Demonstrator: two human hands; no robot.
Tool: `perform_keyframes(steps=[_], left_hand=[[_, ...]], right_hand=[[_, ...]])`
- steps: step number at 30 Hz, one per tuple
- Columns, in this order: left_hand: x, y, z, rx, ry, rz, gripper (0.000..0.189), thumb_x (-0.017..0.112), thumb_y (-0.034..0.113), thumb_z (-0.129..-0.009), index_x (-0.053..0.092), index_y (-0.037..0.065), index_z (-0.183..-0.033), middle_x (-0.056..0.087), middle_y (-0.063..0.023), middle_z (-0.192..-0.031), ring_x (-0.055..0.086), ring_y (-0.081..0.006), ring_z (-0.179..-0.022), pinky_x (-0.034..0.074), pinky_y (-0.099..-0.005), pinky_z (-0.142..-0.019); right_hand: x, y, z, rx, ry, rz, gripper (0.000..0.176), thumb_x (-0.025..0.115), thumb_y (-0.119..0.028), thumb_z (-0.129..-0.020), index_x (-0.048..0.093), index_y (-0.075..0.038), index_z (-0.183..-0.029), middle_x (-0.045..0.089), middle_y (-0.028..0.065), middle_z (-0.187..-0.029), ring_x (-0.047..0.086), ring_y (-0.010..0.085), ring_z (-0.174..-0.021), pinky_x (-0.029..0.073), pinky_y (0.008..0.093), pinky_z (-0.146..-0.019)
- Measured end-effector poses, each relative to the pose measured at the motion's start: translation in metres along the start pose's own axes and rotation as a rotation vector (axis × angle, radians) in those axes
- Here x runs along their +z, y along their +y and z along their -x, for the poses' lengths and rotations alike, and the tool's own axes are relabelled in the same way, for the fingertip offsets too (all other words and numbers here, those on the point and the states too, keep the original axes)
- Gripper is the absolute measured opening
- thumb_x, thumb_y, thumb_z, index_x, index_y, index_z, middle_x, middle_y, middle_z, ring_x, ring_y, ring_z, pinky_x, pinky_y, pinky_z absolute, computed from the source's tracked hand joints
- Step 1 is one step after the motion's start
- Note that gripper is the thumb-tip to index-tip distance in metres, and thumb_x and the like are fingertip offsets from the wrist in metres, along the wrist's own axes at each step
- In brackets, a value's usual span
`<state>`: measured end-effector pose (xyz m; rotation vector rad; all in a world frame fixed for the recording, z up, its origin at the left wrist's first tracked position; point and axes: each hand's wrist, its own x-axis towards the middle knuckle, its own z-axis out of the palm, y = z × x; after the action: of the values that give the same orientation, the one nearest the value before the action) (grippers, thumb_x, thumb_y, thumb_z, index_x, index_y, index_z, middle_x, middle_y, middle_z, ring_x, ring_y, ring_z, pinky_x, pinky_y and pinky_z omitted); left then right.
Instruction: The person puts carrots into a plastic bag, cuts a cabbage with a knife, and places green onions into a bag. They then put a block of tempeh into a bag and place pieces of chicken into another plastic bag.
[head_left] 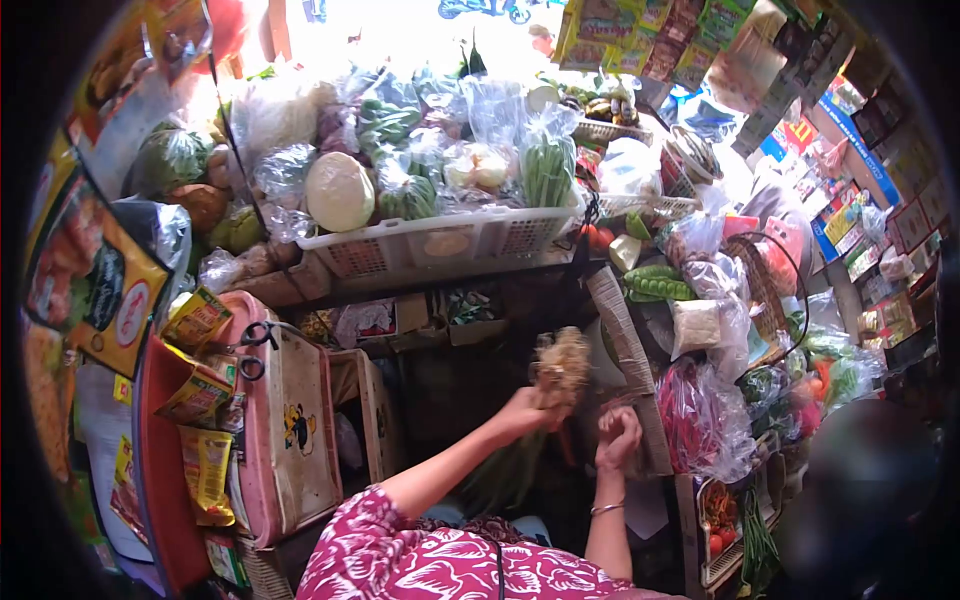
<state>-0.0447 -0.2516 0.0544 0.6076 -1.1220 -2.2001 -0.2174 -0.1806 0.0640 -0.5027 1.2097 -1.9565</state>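
My left hand point(535, 415) is wrapped round a rooted bunch of spring onions point(562, 362). Its tan, bushy root end points up, and thin green leaves hang below my wrist, dim against the dark floor. To the right, my right hand point(618, 437) has its fingers curled in, with a bangle on the wrist. Whether anything is pinched in those fingers is too blurred to tell. Close beside that hand stands the edge of a cardboard box point(655, 430).
Ahead, a white plastic crate point(440, 240) carries bagged vegetables and a pale cabbage point(340, 192). A pink cool box point(285, 420) stands left with scissors point(258, 345) hanging near it. Green pods point(658, 283), bagged red vegetables point(705, 425) and tomatoes point(720, 542) lie right.
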Motion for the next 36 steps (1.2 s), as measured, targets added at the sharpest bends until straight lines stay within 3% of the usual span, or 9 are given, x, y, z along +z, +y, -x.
perform_keyframes(steps=[4,6,8,17,21,25,30,34,36], left_hand=[[0.039,0.034,-0.027,0.107,-0.074,-0.077,0.014,0.056,0.011,-0.079,0.061,0.000,-0.087,0.058,-0.0033,-0.074,0.054,-0.0099,-0.065,0.045,-0.0249,-0.057],[0.054,0.059,-0.035,0.153,0.021,0.102,0.016,0.058,0.017,-0.080,0.060,0.001,-0.077,0.058,-0.0035,-0.068,0.054,-0.0106,-0.060,0.044,-0.0241,-0.054],[0.070,0.071,-0.045,0.224,0.083,0.080,0.021,0.059,0.022,-0.081,0.059,0.002,-0.075,0.057,-0.0027,-0.065,0.052,-0.0099,-0.057,0.041,-0.0239,-0.050],[0.120,0.086,-0.104,0.029,0.082,0.077,0.010,0.062,0.007,-0.075,0.056,0.003,-0.082,0.054,-0.0037,-0.067,0.052,-0.0124,-0.052,0.043,-0.0244,-0.047],[0.135,0.085,-0.130,0.004,0.058,0.006,0.012,0.061,0.008,-0.075,0.055,0.003,-0.084,0.054,-0.0035,-0.069,0.053,-0.0122,-0.056,0.044,-0.0243,-0.050],[0.146,0.079,-0.148,-0.017,-0.072,0.015,0.019,0.062,0.009,-0.075,0.054,0.003,-0.090,0.054,-0.0033,-0.069,0.053,-0.0125,-0.056,0.045,-0.0240,-0.051],[0.136,0.072,-0.160,-0.051,-0.037,-0.058,0.017,0.063,0.009,-0.075,0.054,0.003,-0.088,0.054,-0.0032,-0.068,0.053,-0.0122,-0.056,0.044,-0.0233,-0.050],[0.111,0.069,-0.169,-0.036,-0.023,-0.107,0.011,0.062,0.011,-0.076,0.057,0.003,-0.080,0.056,-0.0019,-0.067,0.053,-0.0113,-0.055,0.044,-0.0245,-0.051],[0.102,0.073,-0.171,-0.041,-0.040,-0.143,0.011,0.062,0.011,-0.076,0.057,0.002,-0.080,0.055,-0.0019,-0.066,0.053,-0.0109,-0.055,0.044,-0.0241,-0.051]], right_hand=[[0.082,-0.061,0.003,0.008,-0.127,0.385,0.018,0.045,-0.013,-0.077,0.049,-0.003,-0.063,0.039,-0.0025,-0.053,0.033,0.0055,-0.046,0.029,0.0218,-0.044],[0.075,-0.085,-0.015,-0.129,-0.510,0.598,0.021,0.045,-0.014,-0.077,0.047,-0.004,-0.058,0.038,-0.0026,-0.053,0.032,0.0046,-0.047,0.027,0.0228,-0.045],[0.085,-0.105,-0.013,-0.122,-0.404,0.686,0.023,0.045,-0.015,-0.076,0.045,-0.006,-0.056,0.039,-0.0031,-0.052,0.033,0.0042,-0.049,0.025,0.0218,-0.046],[0.022,-0.140,-0.081,-0.054,-0.362,0.014,0.016,0.047,-0.015,-0.088,0.054,-0.003,-0.080,0.056,0.0026,-0.067,0.051,0.0072,-0.055,0.042,0.0200,-0.054],[0.003,-0.149,-0.102,0.053,-0.222,0.017,0.025,0.049,-0.027,-0.089,0.056,-0.002,-0.094,0.060,0.0032,-0.073,0.055,0.0071,-0.061,0.044,0.0183,-0.056],[-0.001,-0.162,-0.107,0.280,-0.320,0.239,0.035,0.057,-0.037,-0.084,0.059,-0.005,-0.097,0.061,-0.0004,-0.080,0.055,0.0040,-0.070,0.042,0.0156,-0.061],[-0.014,-0.138,-0.128,0.235,-0.395,0.347,0.022,0.058,-0.029,-0.085,0.060,-0.006,-0.086,0.059,-0.0022,-0.082,0.052,0.0027,-0.070,0.042,0.0173,-0.063],[0.000,-0.136,-0.130,0.135,-0.295,0.101,0.016,0.050,-0.022,-0.090,0.056,-0.007,-0.086,0.056,-0.0001,-0.075,0.051,0.0060,-0.071,0.041,0.0195,-0.067],[0.007,-0.143,-0.132,0.232,-0.394,-0.273,0.013,0.047,-0.019,-0.092,0.053,-0.007,-0.090,0.055,0.0013,-0.072,0.048,0.0060,-0.065,0.039,0.0188,-0.062]])
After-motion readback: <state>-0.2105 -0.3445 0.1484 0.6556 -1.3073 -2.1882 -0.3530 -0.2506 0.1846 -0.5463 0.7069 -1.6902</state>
